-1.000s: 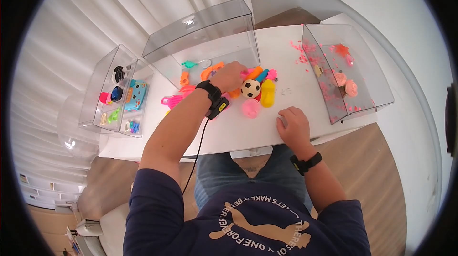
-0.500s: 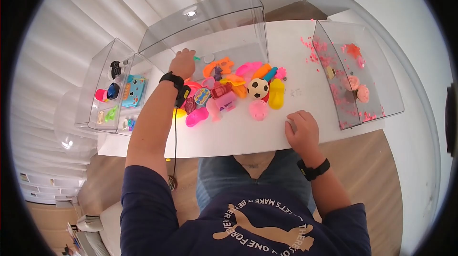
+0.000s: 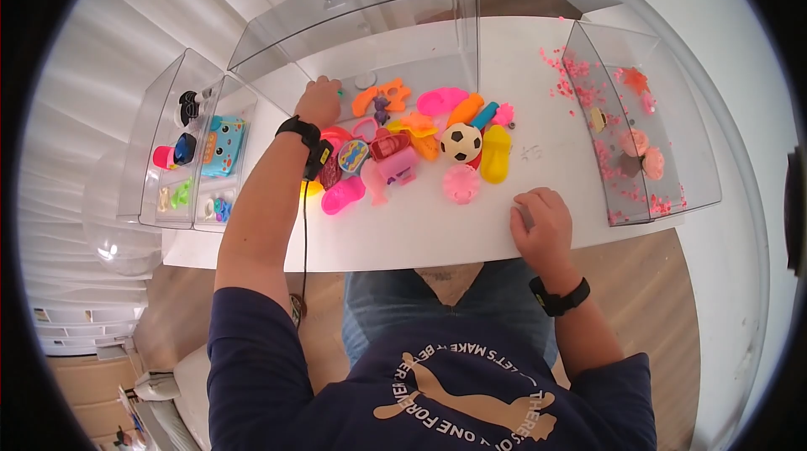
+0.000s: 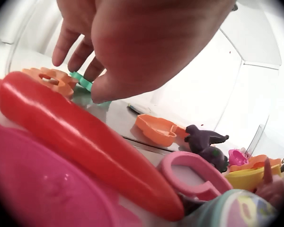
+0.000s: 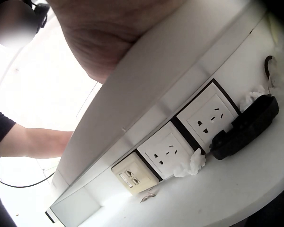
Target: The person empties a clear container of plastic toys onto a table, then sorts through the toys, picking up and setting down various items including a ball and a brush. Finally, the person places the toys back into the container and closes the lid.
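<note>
In the head view, my left hand [image 3: 319,104] reaches into the front left of the large clear box [image 3: 403,73]. The left wrist view shows its thumb and fingertips round a green toy [image 4: 84,83], partly hidden, beside an orange cutter [image 4: 51,80]. A long red toy [image 4: 85,142] lies below the hand. To the right are an orange piece [image 4: 156,130], a dark purple figure [image 4: 206,144] and a pink ring-shaped toy [image 4: 191,177]. My right hand [image 3: 544,228] rests near the table's front edge, fingers loosely curled, holding nothing.
Colourful toys and a football-patterned ball [image 3: 461,142] lie mid-table. A clear box [image 3: 172,136] with a blue toy [image 3: 224,146] stands left; another [image 3: 664,127] with flowers and pink confetti stands right. Wall sockets [image 5: 163,151] show below the tabletop.
My left hand has moved left from the middle of the toy pile to the green toy at the pile's far left. My right hand stays near the front edge. The head view has shifted.
</note>
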Demonstrator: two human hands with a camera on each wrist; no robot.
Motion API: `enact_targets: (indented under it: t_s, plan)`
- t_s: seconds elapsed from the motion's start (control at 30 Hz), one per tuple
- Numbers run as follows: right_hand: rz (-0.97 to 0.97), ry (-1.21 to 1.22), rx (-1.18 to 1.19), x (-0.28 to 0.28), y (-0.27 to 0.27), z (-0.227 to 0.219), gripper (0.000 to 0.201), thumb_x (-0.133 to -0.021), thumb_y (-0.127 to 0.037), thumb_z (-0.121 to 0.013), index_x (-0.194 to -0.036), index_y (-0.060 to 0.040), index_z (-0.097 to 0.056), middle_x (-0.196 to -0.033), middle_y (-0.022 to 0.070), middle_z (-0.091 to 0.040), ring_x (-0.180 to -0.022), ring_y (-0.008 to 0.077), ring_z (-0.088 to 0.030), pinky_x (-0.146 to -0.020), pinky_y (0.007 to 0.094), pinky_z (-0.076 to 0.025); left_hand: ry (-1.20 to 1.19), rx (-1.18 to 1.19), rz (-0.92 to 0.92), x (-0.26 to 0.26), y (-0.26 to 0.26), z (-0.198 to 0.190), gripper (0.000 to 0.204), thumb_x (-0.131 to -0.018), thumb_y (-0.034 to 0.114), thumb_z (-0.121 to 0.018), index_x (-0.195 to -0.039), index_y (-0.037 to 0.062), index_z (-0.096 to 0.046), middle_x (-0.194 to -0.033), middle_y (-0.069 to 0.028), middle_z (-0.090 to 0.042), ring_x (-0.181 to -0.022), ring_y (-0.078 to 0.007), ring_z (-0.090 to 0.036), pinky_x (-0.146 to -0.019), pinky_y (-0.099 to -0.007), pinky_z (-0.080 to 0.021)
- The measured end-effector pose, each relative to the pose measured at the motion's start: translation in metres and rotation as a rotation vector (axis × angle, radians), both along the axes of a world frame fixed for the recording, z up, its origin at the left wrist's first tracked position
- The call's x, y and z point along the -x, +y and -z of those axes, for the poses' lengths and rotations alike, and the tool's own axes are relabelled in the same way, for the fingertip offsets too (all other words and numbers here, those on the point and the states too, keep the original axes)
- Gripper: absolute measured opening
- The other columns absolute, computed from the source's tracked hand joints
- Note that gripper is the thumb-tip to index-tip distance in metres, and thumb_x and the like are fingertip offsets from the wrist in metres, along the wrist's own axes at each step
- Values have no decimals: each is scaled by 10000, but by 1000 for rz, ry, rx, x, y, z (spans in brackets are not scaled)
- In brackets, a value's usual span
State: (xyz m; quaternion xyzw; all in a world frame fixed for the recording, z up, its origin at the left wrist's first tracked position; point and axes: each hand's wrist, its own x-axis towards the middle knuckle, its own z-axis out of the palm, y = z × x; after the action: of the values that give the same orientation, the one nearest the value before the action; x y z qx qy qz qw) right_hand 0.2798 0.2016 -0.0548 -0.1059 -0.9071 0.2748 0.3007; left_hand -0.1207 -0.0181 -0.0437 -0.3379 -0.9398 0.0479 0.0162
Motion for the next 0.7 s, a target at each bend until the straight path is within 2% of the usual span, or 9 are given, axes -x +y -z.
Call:
enact_targets:
  t_s: [0.17,0.37,0.47,0.7]
  plan:
    - [-2,4,-2,-1,0,1,159,-733,-27,-691,-880,-35,-631,-875,120,-602,-835,319,-592,-732,410,-485,-61,-73,21,-9,-7,1,342,-859,34,-532,-1182,81,-631,-1160,-194,-598,-1102,-410,-577,-936,-459,-506]
    - [4,27,-14,-2,-1,2,159,-735,-31,-692,-883,-36,-633,-877,119,-603,-842,321,-595,-736,409,-487,-108,-63,74,-28,-19,-2,373,-855,20,-537,-1208,89,-637,-1174,-189,-608,-1101,-408,-580,-950,-455,-497]
    - [2,34,-20,-2,-1,2,159,-735,-32,-695,-882,-36,-635,-874,117,-603,-845,319,-596,-737,408,-488,-116,-139,127,-34,-27,-2,353,-860,22,-537,-1186,84,-657,-1177,-186,-618,-1102,-396,-587,-953,-454,-494]
    - [2,50,-34,-3,-1,4,155,-733,-32,-697,-877,-36,-639,-856,114,-596,-837,317,-595,-735,409,-489,-148,-124,140,-54,-38,-14,292,-874,34,-532,-1115,66,-694,-1121,-210,-637,-1053,-387,-615,-944,-443,-493]
